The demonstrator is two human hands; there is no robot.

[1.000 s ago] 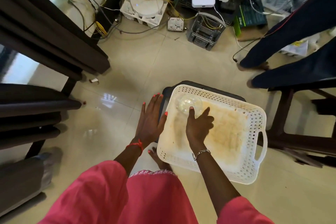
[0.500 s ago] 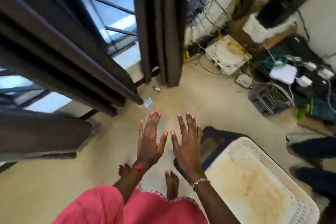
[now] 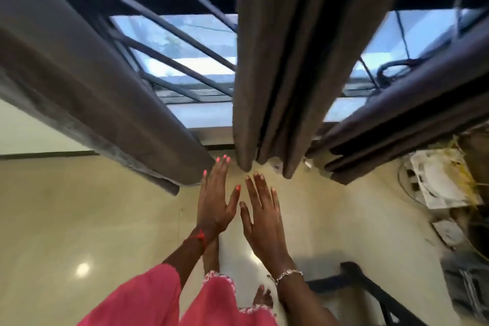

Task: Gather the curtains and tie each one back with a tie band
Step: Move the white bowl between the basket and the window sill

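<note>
Left hand (image 3: 215, 201): we hold it flat, fingers straight, empty
Right hand (image 3: 260, 217): same, just beside it
Middle curtain (image 3: 277, 74): 12 o'clock, hem near our fingertips
Left curtain (image 3: 79, 74): 10 o'clock
Right curtain (image 3: 410, 119): 2 o'clock

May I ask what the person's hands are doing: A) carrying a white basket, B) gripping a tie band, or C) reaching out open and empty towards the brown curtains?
C: the left hand and right hand are flat, holding nothing, stretched toward the middle brown fabric curtain.

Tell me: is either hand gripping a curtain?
No, left hand and right hand are open, fingers straight, near the middle curtain.
</note>
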